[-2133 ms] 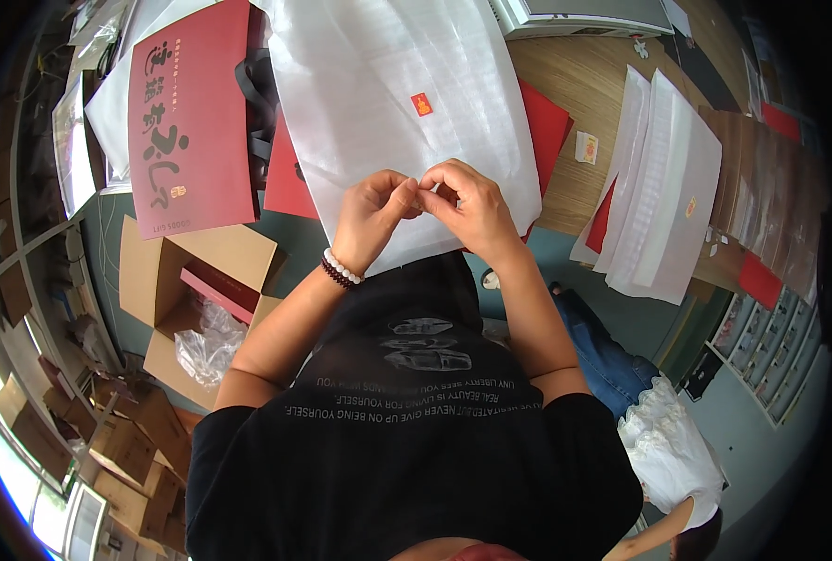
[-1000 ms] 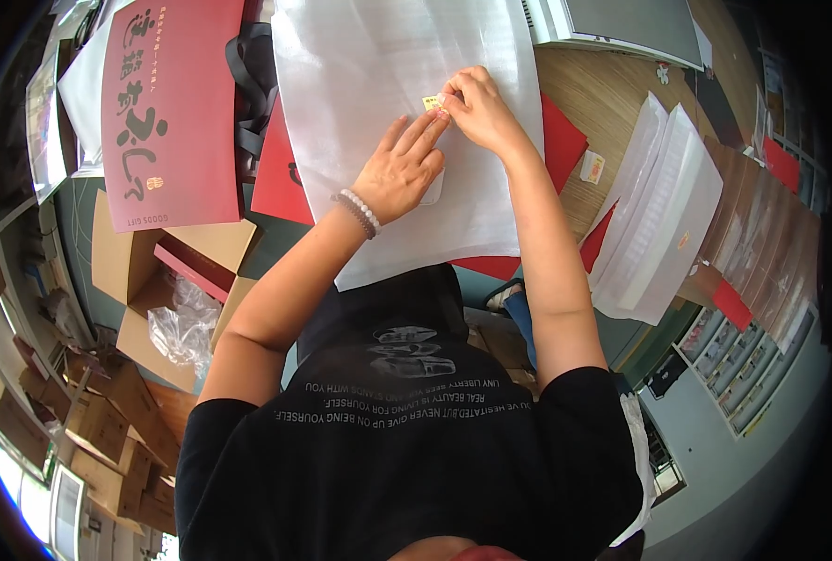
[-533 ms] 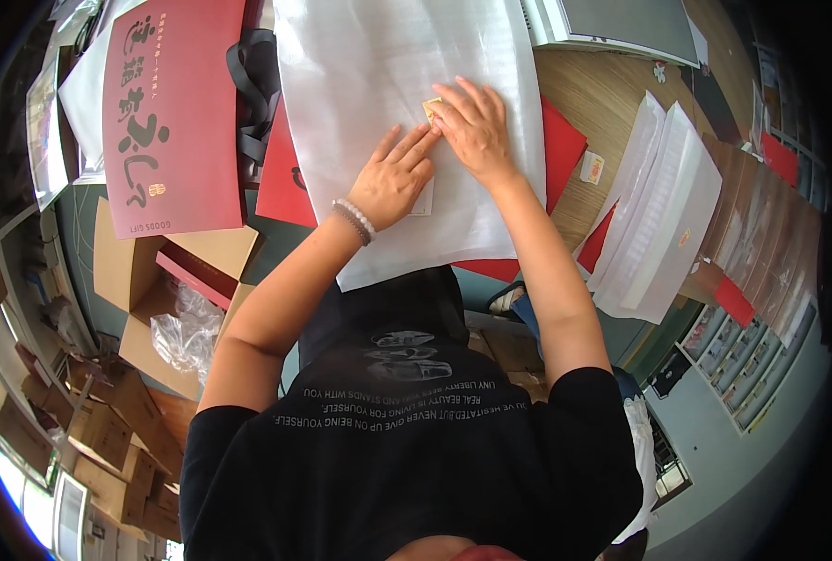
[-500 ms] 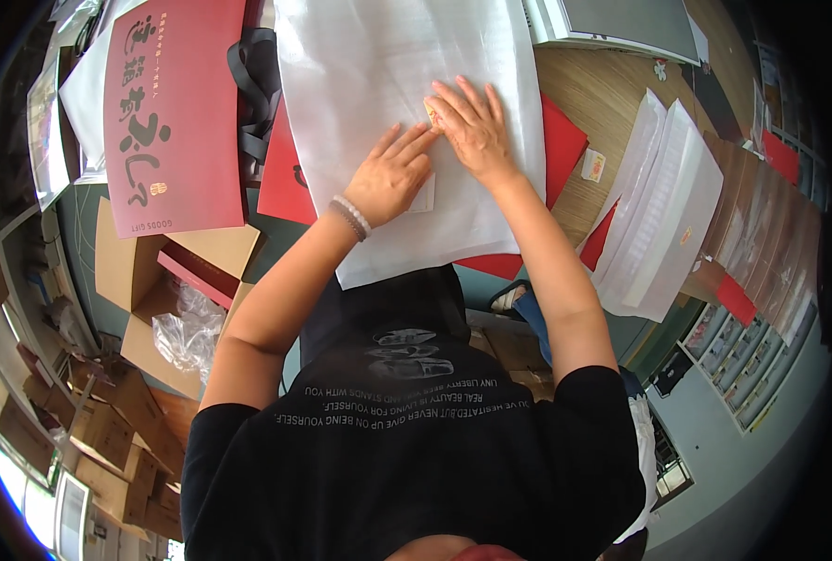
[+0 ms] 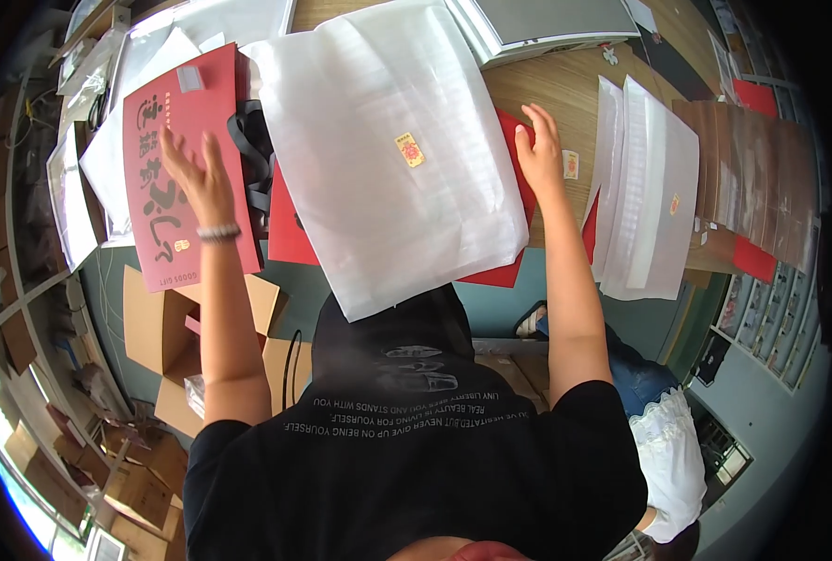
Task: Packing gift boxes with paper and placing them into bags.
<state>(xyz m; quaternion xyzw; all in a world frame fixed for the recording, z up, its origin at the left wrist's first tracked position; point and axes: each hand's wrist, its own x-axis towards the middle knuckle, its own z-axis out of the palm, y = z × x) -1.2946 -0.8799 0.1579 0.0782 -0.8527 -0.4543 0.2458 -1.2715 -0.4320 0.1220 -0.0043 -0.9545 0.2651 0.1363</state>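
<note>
A large white foam wrapping sleeve (image 5: 378,220) lies tilted on the table in front of me, with a small yellow-and-red sticker (image 5: 409,150) flat on its upper face. My left hand (image 5: 198,179) is over a flat red gift bag (image 5: 140,224) with dark lettering, fingers spread and nothing in them. Just beyond those fingers, a small whitish rectangular piece (image 5: 189,79) rests on the bag. My right hand (image 5: 541,154) is open beside the sleeve's right edge, over a red sheet or folder (image 5: 507,126) that sticks out from underneath. Neither hand touches the sticker.
On the right lie more white foam sleeves (image 5: 648,187) and a loose sticker (image 5: 571,165). Dark grey ribbon handles (image 5: 252,140) lie beside the red bag. An open cardboard box (image 5: 149,323) stands below left. Someone in a white top (image 5: 670,458) is at my right.
Both hands have left the sticker: the left moved over the red bag, the right to the sleeve's right edge. The whitish piece now lies on the bag. The view has shifted slightly.
</note>
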